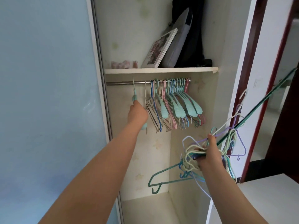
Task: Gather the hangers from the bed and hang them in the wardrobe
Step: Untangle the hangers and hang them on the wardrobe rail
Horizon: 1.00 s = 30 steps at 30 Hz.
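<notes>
Held one teal hanger [134, 96] in the left hand [137, 113], just at 9 o'clock of the picture's middle, with fingers closed round its body and its hook over the rail [119, 83] of the wardrobe [161, 159]. Gripped a tangled bundle [191, 156] of thin hangers in the right hand [210, 152], at 4 o'clock, with fingers wrapped tight round the hooks and necks. Saw no bed in view.

Could have gone wrong in several ways, by judgement only. Might have dropped part of the bundle, with so many crossed wires in one fist and a dark green hanger [161, 173] sticking out loose at 8 o'clock of that hand. Might have caught the purple hanger [241, 139], at 2 o'clock of the hand, on the door frame [254, 143] just beside. Might have pulled out two or three together instead of one, because of the tangle. Might also have knocked the hung row [174, 101], at 2 o'clock of the left hand, and unhooked a light wire piece.

Counted two hands, one rail and one shelf [158, 70] at 12 o'clock. Counted on the rail one hanger apart and a packed row, surely more than twenty, with about six broad teal ones; could not give the exact figure. Could not count the bundle either, only say well over five. Counted on the shelf one book [159, 49], one grey case [178, 46] and one dark bag [194, 50].
</notes>
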### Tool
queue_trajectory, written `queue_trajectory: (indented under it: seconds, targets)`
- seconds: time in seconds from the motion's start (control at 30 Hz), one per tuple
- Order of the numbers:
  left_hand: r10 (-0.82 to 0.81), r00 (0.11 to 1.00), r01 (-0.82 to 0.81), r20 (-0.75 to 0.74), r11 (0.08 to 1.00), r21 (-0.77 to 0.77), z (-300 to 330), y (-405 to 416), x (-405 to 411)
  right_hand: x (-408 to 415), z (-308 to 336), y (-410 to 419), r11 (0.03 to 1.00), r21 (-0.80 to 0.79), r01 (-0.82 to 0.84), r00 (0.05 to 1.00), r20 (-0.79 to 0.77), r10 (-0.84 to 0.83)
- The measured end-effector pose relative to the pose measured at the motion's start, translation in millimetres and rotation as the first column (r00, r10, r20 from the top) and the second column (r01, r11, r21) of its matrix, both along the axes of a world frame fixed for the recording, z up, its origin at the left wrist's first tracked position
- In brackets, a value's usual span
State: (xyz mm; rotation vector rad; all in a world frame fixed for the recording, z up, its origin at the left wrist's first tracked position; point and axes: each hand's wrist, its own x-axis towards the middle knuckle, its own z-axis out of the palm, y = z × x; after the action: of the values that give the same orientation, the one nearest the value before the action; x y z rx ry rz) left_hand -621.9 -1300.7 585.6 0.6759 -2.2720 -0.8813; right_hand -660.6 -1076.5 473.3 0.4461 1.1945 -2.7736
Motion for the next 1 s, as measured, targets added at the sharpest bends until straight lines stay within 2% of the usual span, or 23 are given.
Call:
queue_trajectory:
  seconds: [0.23,0.43,0.57,0.73,0.83,0.9,0.93,0.97,1.0]
  targets:
    - [0.011,0.999,-0.010,0.038,1.000,-0.020,9,-24,-57,-1,-12,18,0.998,-0.020,-0.056,0.997,-0.049,0.054]
    - [-0.010,0.995,0.016,0.098,0.998,-0.055,24,-46,-100,-14,-36,30,0.993,0.068,-0.093,0.995,-0.016,0.094]
    - [-0.083,0.979,0.089,0.185,0.996,-0.028,23,-50,-116,-20,-29,28,0.995,0.052,-0.081,0.997,0.004,0.081]
    - [-0.269,0.954,0.270,0.134,0.963,0.008,10,-52,-139,-21,-23,23,0.999,0.040,-0.036,0.999,0.011,0.035]
    - [-0.210,0.964,0.210,0.160,0.978,0.018,1,-47,-140,-17,-25,21,0.997,0.082,-0.004,1.000,-0.001,0.004]
    - [-0.073,0.987,0.083,0.140,0.994,-0.066,-3,-33,-124,-12,-24,20,0.994,0.109,0.018,1.000,-0.008,-0.018]
    - [-0.052,0.997,0.059,0.055,0.988,-0.144,-6,-21,-113,-10,-24,19,0.992,0.119,0.031,0.999,-0.018,-0.029]
    - [-0.104,0.994,0.090,-0.046,0.968,-0.233,-10,-6,-103,-9,-24,18,0.991,0.128,0.043,0.999,-0.025,-0.040]
    - [-0.227,0.970,0.192,-0.088,0.934,-0.300,-14,12,-91,-8,-24,17,0.989,0.141,0.049,0.999,-0.029,-0.045]
